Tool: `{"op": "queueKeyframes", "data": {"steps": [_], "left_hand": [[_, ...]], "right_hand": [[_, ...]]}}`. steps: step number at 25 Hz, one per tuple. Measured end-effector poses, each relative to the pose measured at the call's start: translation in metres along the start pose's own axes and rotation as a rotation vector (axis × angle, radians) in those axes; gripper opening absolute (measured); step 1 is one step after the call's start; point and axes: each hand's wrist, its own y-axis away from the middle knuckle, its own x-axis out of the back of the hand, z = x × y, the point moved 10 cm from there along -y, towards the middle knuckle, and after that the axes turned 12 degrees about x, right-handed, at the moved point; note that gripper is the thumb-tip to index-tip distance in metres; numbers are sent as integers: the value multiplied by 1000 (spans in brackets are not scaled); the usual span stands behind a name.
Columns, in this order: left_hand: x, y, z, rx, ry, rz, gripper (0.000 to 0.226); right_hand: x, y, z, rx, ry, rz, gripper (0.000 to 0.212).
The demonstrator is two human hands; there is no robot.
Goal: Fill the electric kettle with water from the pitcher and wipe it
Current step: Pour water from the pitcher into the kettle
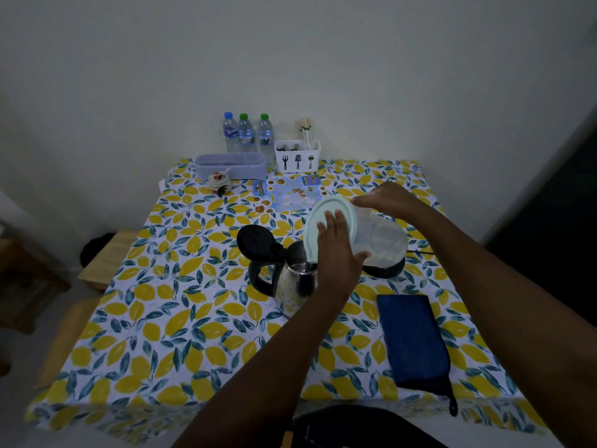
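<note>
A steel electric kettle (292, 282) with a black handle stands mid-table, its black lid (253, 239) flipped open to the left. A clear plastic pitcher (381, 239) with a pale green lid (329, 215) is tipped on its side over the kettle's mouth. My left hand (337, 250) presses flat against the pitcher's lid. My right hand (387, 200) grips the pitcher from the far side. The kettle's black base (384, 270) sits behind the pitcher, partly hidden. A folded dark blue cloth (413, 342) lies to the right, untouched.
The table (181, 318) wears a lemon-print cover. At the back stand three water bottles (247, 134), a white cutlery holder (297, 156), a lilac tray (231, 164), a small jar (219, 181) and a printed menu (287, 194). Wooden benches (106, 257) stand left.
</note>
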Motion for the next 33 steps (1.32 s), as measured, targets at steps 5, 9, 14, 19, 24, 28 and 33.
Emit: {"op": "queueKeyframes", "data": {"steps": [5, 9, 14, 19, 24, 28, 33], "left_hand": [[1, 0, -1, 2, -11, -10, 102], [0, -2, -4, -4, -8, -15, 102], [-4, -6, 4, -56, -108, -24, 102], [-29, -12, 17, -140, -310, -77, 100], [-80, -17, 33, -248, -528, -221, 100], [-138, -20, 56, -350, -656, -315, 101], [-216, -25, 104, -492, -783, -391, 100]], "right_hand": [[-3, -3, 7, -9, -22, 9, 54], [-3, -3, 8, -9, -39, 12, 50], [-5, 4, 20, -35, -131, 46, 49], [-10, 24, 65, -184, -377, 168, 41], [-27, 61, 139, -372, -640, 324, 34], [-28, 88, 205, -483, -800, 431, 43], [-2, 120, 295, -632, -863, 577, 46]]}}
